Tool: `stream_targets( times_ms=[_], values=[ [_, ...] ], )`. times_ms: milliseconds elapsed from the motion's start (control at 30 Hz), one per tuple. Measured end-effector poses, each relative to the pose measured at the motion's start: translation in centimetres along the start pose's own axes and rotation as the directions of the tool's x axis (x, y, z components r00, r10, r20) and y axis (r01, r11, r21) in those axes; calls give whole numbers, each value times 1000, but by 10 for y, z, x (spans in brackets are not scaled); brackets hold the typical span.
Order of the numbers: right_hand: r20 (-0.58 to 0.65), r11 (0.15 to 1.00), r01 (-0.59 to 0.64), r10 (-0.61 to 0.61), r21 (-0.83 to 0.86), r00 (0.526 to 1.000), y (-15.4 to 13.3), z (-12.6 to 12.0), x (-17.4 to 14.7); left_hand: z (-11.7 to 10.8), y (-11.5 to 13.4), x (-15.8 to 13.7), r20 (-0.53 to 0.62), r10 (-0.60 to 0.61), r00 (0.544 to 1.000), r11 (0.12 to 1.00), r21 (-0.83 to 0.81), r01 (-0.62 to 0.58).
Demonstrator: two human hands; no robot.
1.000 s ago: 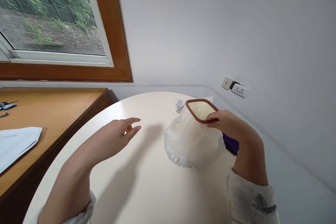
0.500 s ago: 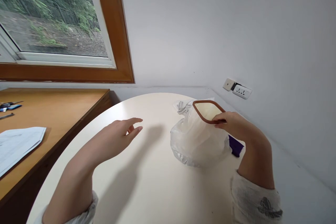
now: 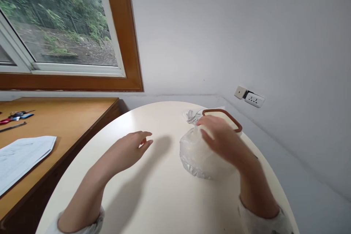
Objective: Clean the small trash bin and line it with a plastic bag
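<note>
A translucent plastic bag (image 3: 193,159) sits crumpled on the right of the round white table (image 3: 164,197). Over it reaches my right hand (image 3: 223,137), slightly blurred, thumb apart from the other fingers and nothing seen between them. Whether it touches the bag I cannot tell. Behind that hand shows a brown rim with rounded corners (image 3: 233,118) and a pale middle; part of it is hidden. Left of the bag my left hand (image 3: 131,150) hovers above the table, fingers apart, holding nothing.
A wooden desk (image 3: 82,113) adjoins on the left, bearing papers (image 3: 27,157) and several small tools (image 3: 18,116). A wall socket (image 3: 254,99) is at the right. Behind the desk is a window with a brown frame (image 3: 130,55).
My right hand has let go of the brown rim and moved left over the bag. The purple piece beside the bag is now hidden. The view has shifted slightly; my left hand stays open.
</note>
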State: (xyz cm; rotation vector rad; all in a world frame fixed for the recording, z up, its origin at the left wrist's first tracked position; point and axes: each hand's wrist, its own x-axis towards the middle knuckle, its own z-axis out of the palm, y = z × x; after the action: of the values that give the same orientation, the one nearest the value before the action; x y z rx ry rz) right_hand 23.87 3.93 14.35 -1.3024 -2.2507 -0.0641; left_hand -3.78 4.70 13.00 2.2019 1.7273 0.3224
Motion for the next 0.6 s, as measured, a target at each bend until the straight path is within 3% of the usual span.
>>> stream_targets(
  times_ms=[100,167,233,300,400,600],
  values=[
    [-18,968,250,-250,23,968,-28,45,-3,26,-6,3,-34,2,999,998,65,0],
    [10,950,309,-309,54,951,-41,76,-13,51,-15,3,-54,77,996,992,106,-71],
    [37,933,352,-355,75,934,-49,100,-30,78,-28,-1,-184,111,977,986,141,-86],
    [57,935,339,-346,103,937,-51,114,-47,101,-40,-8,-250,157,955,980,162,-119],
    [89,950,267,-284,165,955,-49,121,-70,119,-50,-23,-256,200,946,977,121,-174],
    [97,956,144,-174,256,980,-43,121,-83,108,-39,-37,-248,72,966,989,-109,-102]
  ],
)
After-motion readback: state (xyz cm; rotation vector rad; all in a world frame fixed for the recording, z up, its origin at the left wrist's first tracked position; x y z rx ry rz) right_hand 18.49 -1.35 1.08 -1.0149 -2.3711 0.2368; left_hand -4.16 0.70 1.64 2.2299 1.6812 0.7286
